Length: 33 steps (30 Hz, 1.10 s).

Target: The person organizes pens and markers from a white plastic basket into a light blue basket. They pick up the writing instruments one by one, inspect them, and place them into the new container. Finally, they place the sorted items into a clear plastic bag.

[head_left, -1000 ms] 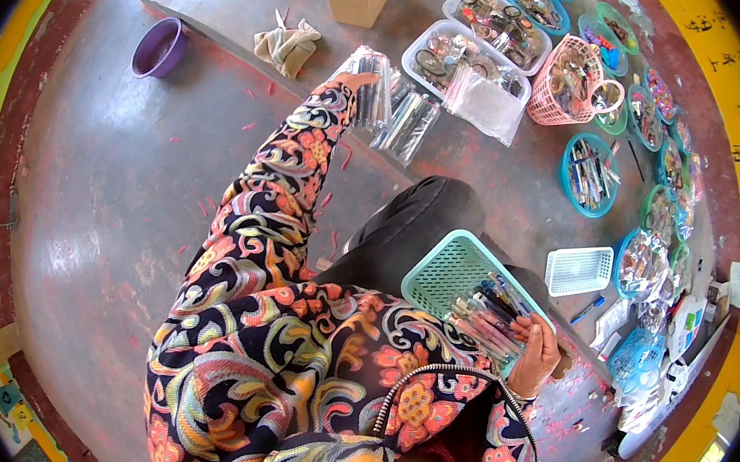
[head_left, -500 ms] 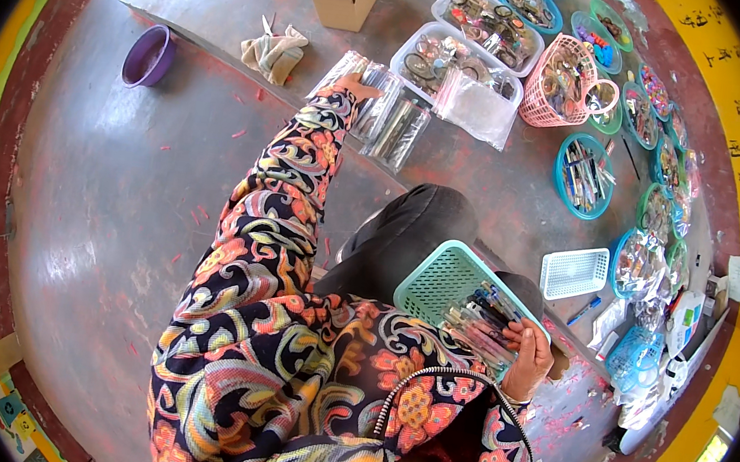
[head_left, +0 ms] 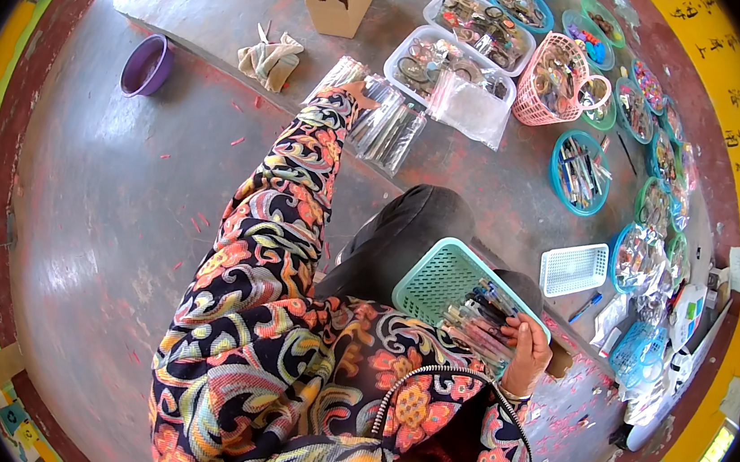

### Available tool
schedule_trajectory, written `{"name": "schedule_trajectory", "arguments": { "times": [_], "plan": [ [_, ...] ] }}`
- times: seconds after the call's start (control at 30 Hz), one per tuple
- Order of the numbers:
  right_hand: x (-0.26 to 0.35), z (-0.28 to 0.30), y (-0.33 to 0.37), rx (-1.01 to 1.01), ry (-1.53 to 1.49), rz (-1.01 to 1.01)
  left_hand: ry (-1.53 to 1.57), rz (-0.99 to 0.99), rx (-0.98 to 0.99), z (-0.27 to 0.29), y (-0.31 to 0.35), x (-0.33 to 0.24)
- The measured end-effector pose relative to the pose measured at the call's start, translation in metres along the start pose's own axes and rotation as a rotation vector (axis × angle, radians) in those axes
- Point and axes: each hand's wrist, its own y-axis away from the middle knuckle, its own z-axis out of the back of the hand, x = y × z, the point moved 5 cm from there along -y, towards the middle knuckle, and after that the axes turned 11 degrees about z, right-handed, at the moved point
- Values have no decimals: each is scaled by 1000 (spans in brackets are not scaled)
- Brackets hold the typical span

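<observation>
My left hand (head_left: 351,95) reaches far forward and lies over clear packs of pens (head_left: 387,132) on the floor. Its thumb is spread to the right, and the other fingers show only in part. Close to my lap, my right hand (head_left: 527,354) is closed on the right rim of a mint-green plastic basket (head_left: 425,284). Several pens (head_left: 480,319), some in clear wrapping, lie in the basket's right part. My lap supports the basket, which is tilted.
Beyond the packs stand two white trays (head_left: 411,80) of small goods, a pink basket (head_left: 527,112) and a cardboard box (head_left: 338,20). Blue and green bowls (head_left: 555,183) line the right. A cloth with scissors (head_left: 270,63), a purple basin (head_left: 146,72) and a small white basket (head_left: 573,270) also lie around.
My left hand has shifted slightly on the packs, and the pen packs now lie closer together. My right hand keeps its hold on the basket. The view has moved a little.
</observation>
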Motion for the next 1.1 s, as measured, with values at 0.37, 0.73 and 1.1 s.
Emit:
{"name": "schedule_trajectory", "arguments": {
  "times": [0.37, 0.73, 1.1],
  "plan": [
    [-6, 1, -4, 6, 7, 29, 1085, 497, -497, -67, 94, 53],
    [-5, 4, -2, 0, -15, 48, 1670, 585, 152, -132, 70, 7],
    [-5, 20, -8, -108, -42, 233, 1646, 729, 162, -158, 64, 58]
  ]
}}
